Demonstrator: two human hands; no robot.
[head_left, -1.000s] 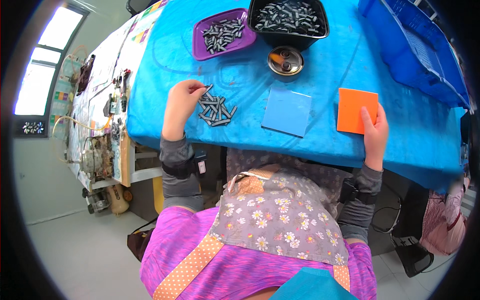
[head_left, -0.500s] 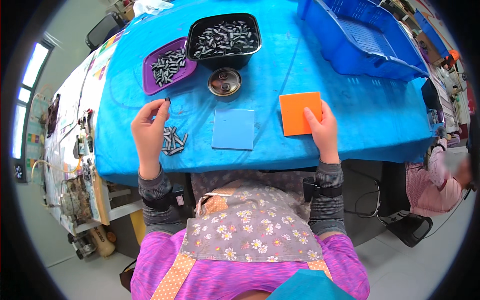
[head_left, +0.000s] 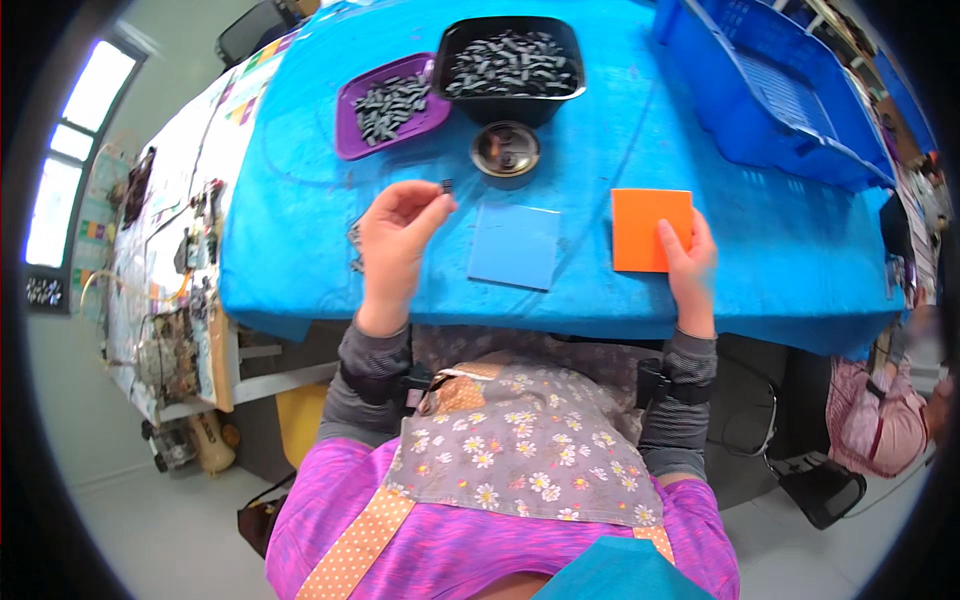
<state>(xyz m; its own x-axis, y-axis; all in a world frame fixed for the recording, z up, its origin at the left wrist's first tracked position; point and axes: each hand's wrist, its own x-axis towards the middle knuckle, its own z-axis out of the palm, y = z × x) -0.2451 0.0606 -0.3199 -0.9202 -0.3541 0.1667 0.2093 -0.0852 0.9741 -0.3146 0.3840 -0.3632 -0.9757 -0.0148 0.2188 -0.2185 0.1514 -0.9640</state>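
My left hand [head_left: 392, 245] is closed, thumb and forefinger pinching a small black piece [head_left: 447, 187] over the table, just left of a light blue square sheet [head_left: 515, 246]. Beyond the sheet stands a round open-topped metal tin [head_left: 506, 150] with dark round parts inside. Small grey-and-black pieces [head_left: 355, 255] lie beside my left hand, mostly hidden behind it. My right hand [head_left: 690, 265] grips an orange square pad [head_left: 640, 225] at its right edge, thumb on top and fingers at the side and underneath.
A purple tray [head_left: 349, 145] and a black tub [head_left: 515, 108], both holding many small grey-black pieces, stand at the back. At the far right sits a large blue plastic crate [head_left: 735, 130]. A blue cloth covers the table [head_left: 590, 300]. Another person [head_left: 875, 430] sits at the right.
My left hand has moved right with the small black piece, from beside the loose pile toward the tin and light blue sheet. The right hand keeps the orange pad. The whole view has shifted.
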